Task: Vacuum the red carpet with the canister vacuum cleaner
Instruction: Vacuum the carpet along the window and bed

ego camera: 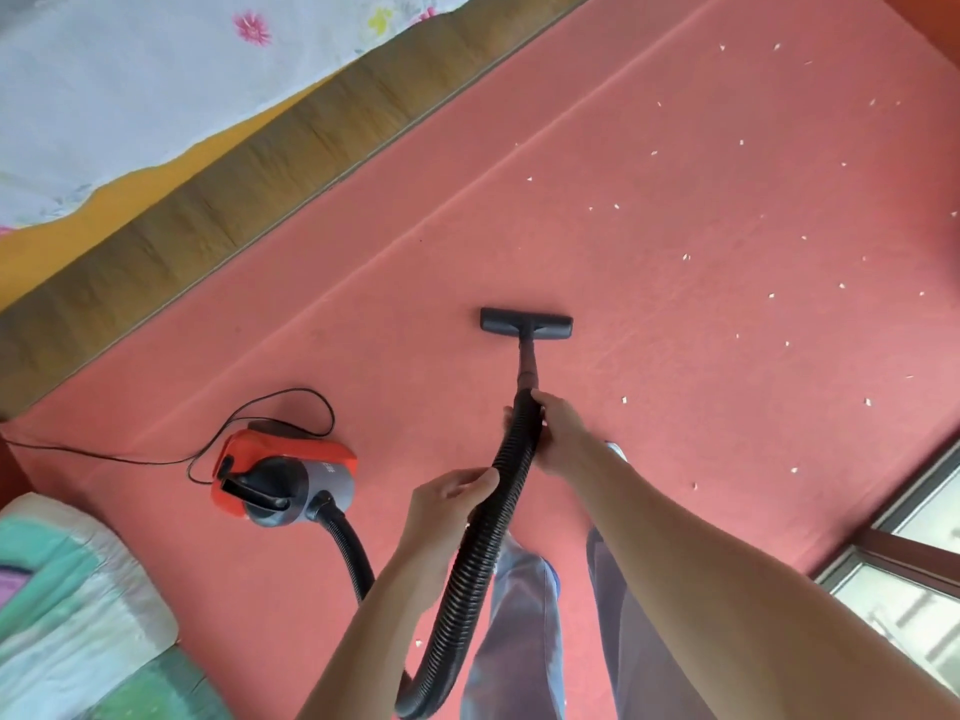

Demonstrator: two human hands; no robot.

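The red carpet [649,241] fills most of the floor, with several white scraps [685,257] scattered over its right half. A red and grey canister vacuum [285,478] sits on the carpet at the left. Its black ribbed hose [478,558] loops down and up to a wand ending in a flat black floor nozzle [525,323] that lies on the carpet. My right hand [558,433] grips the top of the hose just below the wand. My left hand [447,504] holds the hose lower down, fingers curled round it.
A brown sofa base [218,200] with a floral cover runs along the carpet's upper left edge. The black power cord [208,449] trails left from the canister. A folded quilt [67,605] lies at lower left, a glass door frame [904,558] at lower right. My legs stand below the hose.
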